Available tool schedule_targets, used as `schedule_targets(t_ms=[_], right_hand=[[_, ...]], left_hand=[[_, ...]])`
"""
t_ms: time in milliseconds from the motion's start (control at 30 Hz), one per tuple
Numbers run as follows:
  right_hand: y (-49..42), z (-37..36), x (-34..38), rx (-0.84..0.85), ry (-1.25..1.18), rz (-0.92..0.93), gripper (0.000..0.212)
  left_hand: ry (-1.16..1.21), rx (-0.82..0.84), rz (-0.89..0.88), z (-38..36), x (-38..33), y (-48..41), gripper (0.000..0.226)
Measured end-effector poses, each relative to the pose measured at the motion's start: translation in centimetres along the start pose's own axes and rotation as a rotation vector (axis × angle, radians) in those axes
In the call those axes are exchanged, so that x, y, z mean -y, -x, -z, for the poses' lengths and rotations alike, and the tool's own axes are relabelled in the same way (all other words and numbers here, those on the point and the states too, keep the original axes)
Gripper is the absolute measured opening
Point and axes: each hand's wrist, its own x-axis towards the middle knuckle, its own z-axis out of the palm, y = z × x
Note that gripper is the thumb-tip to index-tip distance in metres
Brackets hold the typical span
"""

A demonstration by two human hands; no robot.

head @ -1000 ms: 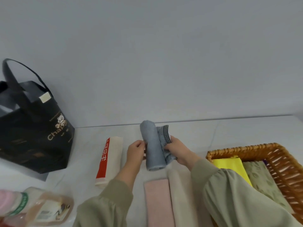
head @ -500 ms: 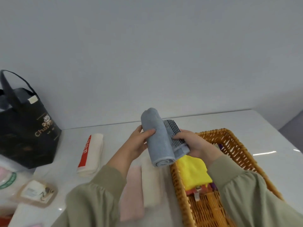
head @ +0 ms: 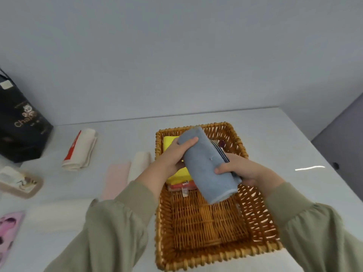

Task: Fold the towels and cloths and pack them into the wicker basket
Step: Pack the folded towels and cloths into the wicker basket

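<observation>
Head view: fingers (head: 223,169) seemingly curl around blue towel (head: 206,165).

light: bright, soft, even | glare: I see one white streak on table (head: 275,146) right | edges: bowed, perhaps slightly blurred low-left

I get one view only: head cam, facing forward and down, close above the near end of the wicker basket (head: 161,222). Table (head: 275,144) either side of the basket, wall (head: 176,55) beyond it.
</observation>
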Motion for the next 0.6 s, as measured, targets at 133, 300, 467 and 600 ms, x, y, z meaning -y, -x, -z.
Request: schedule_targets(t_ms=[133,300,467,600], right_hand=[[1.6,1.0,-2.8,0.181,0.060,-0.163,0.060],[2.3,-0.2,-5.8,0.194,0.131,-0.223,0.043],[1.3,-3.5,-7.3,-0.040,0.039,-0.102,0.040],[-0.1,-4.7,-8.2,-0.222,-0.093,-0.090,0.028]], left_hand=[[-0.187,0.185,0.100,0.1,1.5,0.8,0.049],[-0.490,0.243,0.167,0.5,2.0,1.5,0.057],[-0.798,0.044,-0.008,0.0,2.4,1.9,0.059],[-1.050,-0.161,-0.294,1.6,3.7,3.1,0.049]])
